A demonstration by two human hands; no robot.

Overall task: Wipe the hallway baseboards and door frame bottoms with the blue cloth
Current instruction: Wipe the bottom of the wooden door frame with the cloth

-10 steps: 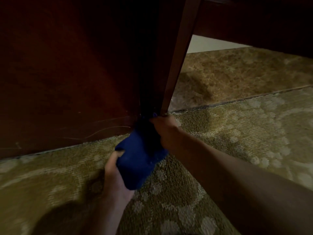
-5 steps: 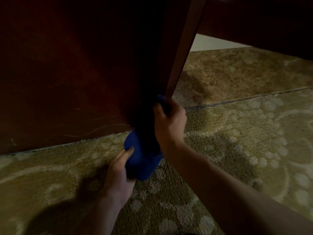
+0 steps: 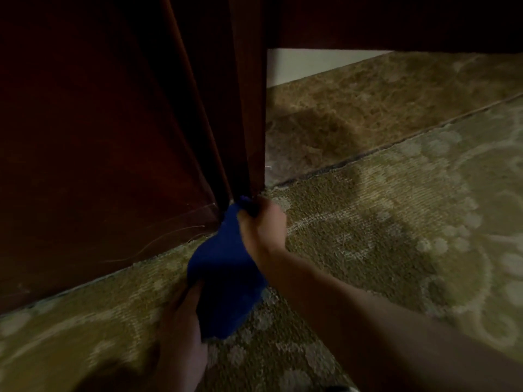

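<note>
The blue cloth (image 3: 226, 267) stretches from the carpet up to the foot of the dark wooden door frame (image 3: 249, 123). My right hand (image 3: 261, 224) grips its upper end and presses it against the very bottom of the frame. My left hand (image 3: 184, 321) holds the lower end of the cloth near the carpet. To the left runs a dark reddish wooden panel (image 3: 99, 165) with pale scratches near its bottom edge.
Patterned olive carpet (image 3: 382, 236) covers the floor in front of me. Beyond a seam, a browner carpet (image 3: 368, 103) lies through the doorway, with a strip of pale wall (image 3: 305, 63) behind it. The lighting is dim.
My right hand slid down the door frame from a higher spot to its base, with the cloth. The view has shifted so the frame now stands more upright.
</note>
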